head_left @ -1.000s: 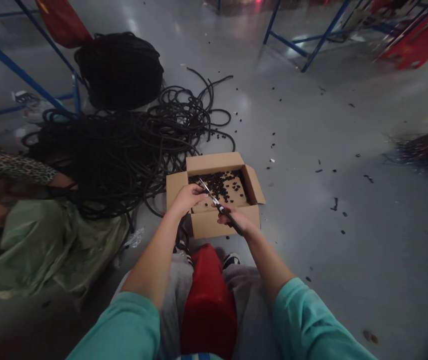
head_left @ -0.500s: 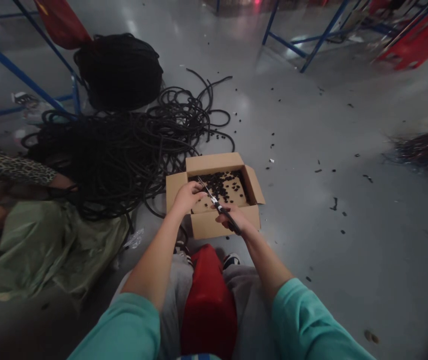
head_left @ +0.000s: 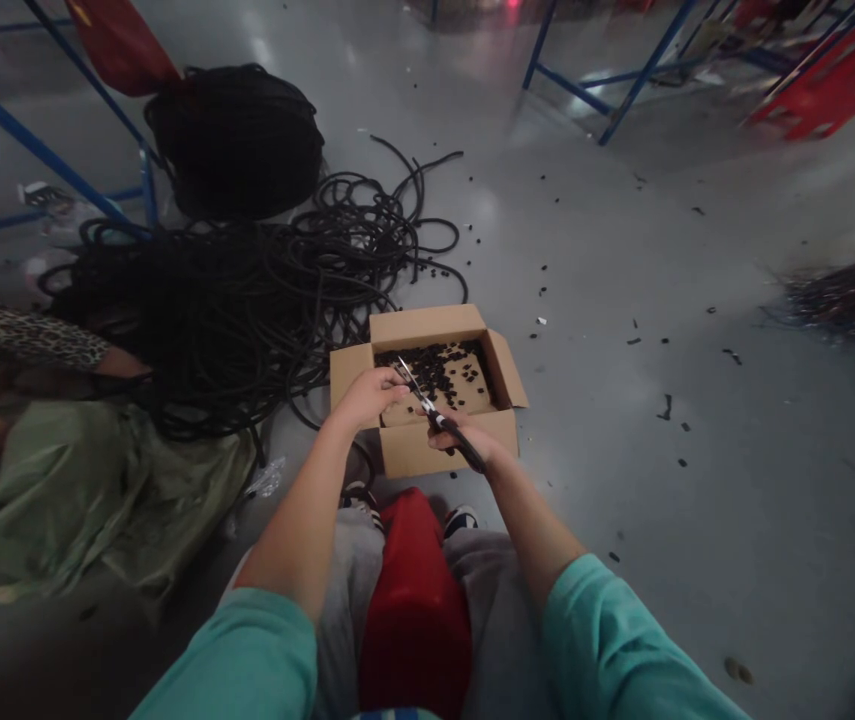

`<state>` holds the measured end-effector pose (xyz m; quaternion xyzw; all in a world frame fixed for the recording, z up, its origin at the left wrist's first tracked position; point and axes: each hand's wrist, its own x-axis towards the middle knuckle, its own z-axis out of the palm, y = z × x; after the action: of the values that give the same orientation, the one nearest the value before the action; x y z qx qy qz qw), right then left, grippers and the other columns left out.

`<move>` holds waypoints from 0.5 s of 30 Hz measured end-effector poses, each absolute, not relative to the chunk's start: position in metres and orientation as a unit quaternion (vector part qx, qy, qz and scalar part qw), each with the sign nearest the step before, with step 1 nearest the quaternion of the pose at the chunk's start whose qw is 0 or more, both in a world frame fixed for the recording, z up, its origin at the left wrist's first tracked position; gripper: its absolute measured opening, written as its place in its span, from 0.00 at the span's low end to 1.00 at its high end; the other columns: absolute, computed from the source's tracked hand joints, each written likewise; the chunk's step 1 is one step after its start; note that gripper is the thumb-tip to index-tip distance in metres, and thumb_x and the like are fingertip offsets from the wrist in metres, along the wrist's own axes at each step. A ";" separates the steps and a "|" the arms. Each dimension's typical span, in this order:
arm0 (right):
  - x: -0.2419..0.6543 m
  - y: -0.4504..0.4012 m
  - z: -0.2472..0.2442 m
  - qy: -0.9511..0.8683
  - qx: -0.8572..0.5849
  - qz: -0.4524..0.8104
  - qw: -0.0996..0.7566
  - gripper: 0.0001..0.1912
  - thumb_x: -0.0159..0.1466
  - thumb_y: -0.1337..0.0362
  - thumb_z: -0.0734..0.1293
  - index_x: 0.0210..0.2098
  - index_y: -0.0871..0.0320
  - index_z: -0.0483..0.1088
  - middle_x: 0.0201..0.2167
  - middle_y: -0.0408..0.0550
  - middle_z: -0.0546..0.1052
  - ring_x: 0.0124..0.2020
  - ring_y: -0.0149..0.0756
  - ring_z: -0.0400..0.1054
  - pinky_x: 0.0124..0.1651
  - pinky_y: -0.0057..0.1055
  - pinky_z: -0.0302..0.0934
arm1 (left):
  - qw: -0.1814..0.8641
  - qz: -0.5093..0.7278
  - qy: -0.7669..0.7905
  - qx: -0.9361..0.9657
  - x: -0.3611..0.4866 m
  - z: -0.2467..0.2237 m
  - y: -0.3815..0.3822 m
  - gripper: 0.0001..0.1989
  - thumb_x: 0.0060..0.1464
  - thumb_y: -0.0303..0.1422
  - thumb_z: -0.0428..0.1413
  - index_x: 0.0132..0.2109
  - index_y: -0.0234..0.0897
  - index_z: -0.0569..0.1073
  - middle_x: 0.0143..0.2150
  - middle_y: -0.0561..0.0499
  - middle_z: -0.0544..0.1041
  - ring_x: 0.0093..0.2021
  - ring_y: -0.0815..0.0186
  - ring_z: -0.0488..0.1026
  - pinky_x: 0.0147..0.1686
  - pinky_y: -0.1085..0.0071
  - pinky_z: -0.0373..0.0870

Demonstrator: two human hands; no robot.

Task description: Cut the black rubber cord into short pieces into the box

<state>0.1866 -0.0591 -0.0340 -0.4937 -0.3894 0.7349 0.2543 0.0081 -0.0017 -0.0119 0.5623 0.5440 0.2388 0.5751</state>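
From here I see a pile of black cord [head_left: 247, 300] on the floor, left. Right of it, the left hand [head_left: 367, 398] is at the open box [head_left: 431, 322], fingers curled beside the blades of the scissors [head_left: 433, 411]; I cannot tell whether they grasp anything. Short black pieces [head_left: 436, 372] lie inside. The right hand [head_left: 481, 440] grips the scissors' handles, blades pointing far left.

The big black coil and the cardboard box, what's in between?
Tangled black cord lies between the coil and the cardboard box, in the head view.
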 end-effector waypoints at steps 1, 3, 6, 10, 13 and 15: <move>0.187 -0.059 -0.035 -0.395 -0.493 0.732 0.257 0.31 0.37 0.68 0.68 0.43 0.60 0.67 0.20 0.37 0.65 0.21 0.25 0.57 0.22 0.24 0.49 | 0.586 0.236 0.537 0.559 0.008 -0.011 -0.002 0.04 0.41 0.29 0.54 0.25 0.32 0.67 0.18 0.56 0.67 0.15 0.77 0.58 0.18 0.77 0.53; 0.186 -0.059 -0.035 -0.400 -0.497 0.726 0.257 0.30 0.37 0.67 0.68 0.43 0.60 0.68 0.21 0.37 0.65 0.22 0.25 0.57 0.22 0.23 0.49 | 0.602 0.233 0.527 0.553 0.008 -0.010 -0.002 0.05 0.41 0.30 0.54 0.25 0.32 0.66 0.18 0.55 0.67 0.15 0.77 0.57 0.17 0.77 0.53; 0.184 -0.059 -0.033 -0.401 -0.507 0.719 0.254 0.29 0.37 0.68 0.67 0.42 0.61 0.68 0.18 0.36 0.63 0.19 0.24 0.55 0.21 0.24 0.48 | 0.614 0.237 0.517 0.547 0.005 -0.011 -0.001 0.07 0.41 0.32 0.55 0.24 0.32 0.66 0.17 0.56 0.67 0.14 0.78 0.57 0.16 0.78 0.52; 0.180 -0.060 -0.028 -0.393 -0.519 0.715 0.254 0.28 0.37 0.69 0.66 0.41 0.63 0.68 0.14 0.33 0.61 0.14 0.23 0.52 0.18 0.24 0.46 | 0.624 0.234 0.506 0.548 0.001 -0.011 0.001 0.10 0.42 0.35 0.55 0.24 0.32 0.65 0.16 0.57 0.65 0.14 0.78 0.57 0.16 0.78 0.51; 0.178 -0.061 -0.025 -0.382 -0.533 0.711 0.254 0.28 0.37 0.69 0.66 0.41 0.64 0.68 0.11 0.32 0.59 0.12 0.22 0.51 0.17 0.23 0.44 | 0.618 0.230 0.509 0.553 0.000 -0.011 0.001 0.10 0.43 0.36 0.55 0.24 0.32 0.65 0.16 0.57 0.65 0.14 0.78 0.56 0.17 0.77 0.52; 0.177 -0.060 -0.025 -0.377 -0.541 0.705 0.260 0.28 0.38 0.69 0.65 0.41 0.64 0.68 0.10 0.31 0.58 0.12 0.22 0.50 0.16 0.23 0.43 | 0.602 0.238 0.517 0.560 0.001 -0.013 0.001 0.10 0.43 0.36 0.54 0.25 0.32 0.65 0.17 0.56 0.66 0.15 0.78 0.57 0.18 0.77 0.53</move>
<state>0.1773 -0.0604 -0.0252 -0.5414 -0.3769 0.7051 0.2601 0.0009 0.0007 -0.0133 0.5596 0.5170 0.2383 0.6023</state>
